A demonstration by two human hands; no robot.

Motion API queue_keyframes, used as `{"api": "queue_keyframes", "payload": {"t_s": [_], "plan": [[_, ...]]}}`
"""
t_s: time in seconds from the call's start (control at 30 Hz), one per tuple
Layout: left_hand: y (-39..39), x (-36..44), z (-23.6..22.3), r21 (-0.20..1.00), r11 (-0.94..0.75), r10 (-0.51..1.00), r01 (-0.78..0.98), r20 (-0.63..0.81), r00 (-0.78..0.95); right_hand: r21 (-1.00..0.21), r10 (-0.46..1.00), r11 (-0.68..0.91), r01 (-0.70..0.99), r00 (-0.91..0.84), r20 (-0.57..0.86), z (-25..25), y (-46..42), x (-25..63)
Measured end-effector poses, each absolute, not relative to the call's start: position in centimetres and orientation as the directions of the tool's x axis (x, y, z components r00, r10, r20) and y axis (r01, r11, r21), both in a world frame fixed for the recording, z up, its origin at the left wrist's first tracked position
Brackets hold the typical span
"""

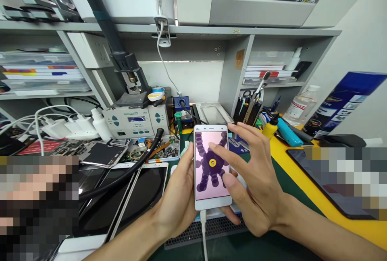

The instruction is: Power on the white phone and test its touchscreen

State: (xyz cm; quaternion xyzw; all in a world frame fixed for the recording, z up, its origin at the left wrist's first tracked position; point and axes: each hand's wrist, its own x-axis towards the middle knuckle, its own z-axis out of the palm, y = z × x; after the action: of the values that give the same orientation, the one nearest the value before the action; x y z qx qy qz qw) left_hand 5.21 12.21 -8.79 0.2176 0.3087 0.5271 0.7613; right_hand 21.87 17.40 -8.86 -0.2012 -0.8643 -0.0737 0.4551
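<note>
A white smartphone [211, 164] is held upright over the green mat, its lit pink screen showing dark purple blotches around a yellow dot. My left hand [178, 196] wraps its left edge and back, fingers closed on it. My right hand [256, 180] is beside the phone's right side with fingers spread; the index fingertip and thumb touch the screen. A white cable [204, 228] plugs into the phone's bottom and runs down toward me.
A grey soldering station [136, 120] stands behind, with a black hose [133, 168] curving over several loose phone screens [145, 192] at left. Pens and tools [254, 104], a yellow-capped bottle [270, 126] and a clear bottle [300, 106] stand at right. A dark tablet [320, 180] lies on the yellow edge.
</note>
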Motion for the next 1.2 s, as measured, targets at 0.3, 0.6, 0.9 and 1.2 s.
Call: {"api": "queue_keyframes", "payload": {"t_s": [0.3, 0.6, 0.9, 1.2], "plan": [[12.19, 5.18, -8.86, 0.651, 0.362, 0.932, -0.667, -0.231, 0.281, -0.1, 0.317, 0.894, 0.437, -0.458, 0.83, -8.91, 17.23, 22.06], [12.32, 5.34, -8.73, 0.664, 0.342, 0.938, -0.665, -0.2, 0.283, -0.089, 0.316, 0.895, 0.437, -0.48, 0.819, -8.83, 17.36, 21.92], [12.21, 5.24, -8.61, 0.674, 0.349, 0.937, -0.651, -0.232, 0.263, -0.085, 0.323, 0.892, 0.443, -0.497, 0.805, -8.9, 17.46, 21.99], [12.19, 5.33, -8.57, 0.674, 0.351, 0.935, -0.649, -0.214, 0.284, -0.106, 0.338, 0.889, 0.446, -0.48, 0.809, -8.86, 17.35, 21.83]]}}
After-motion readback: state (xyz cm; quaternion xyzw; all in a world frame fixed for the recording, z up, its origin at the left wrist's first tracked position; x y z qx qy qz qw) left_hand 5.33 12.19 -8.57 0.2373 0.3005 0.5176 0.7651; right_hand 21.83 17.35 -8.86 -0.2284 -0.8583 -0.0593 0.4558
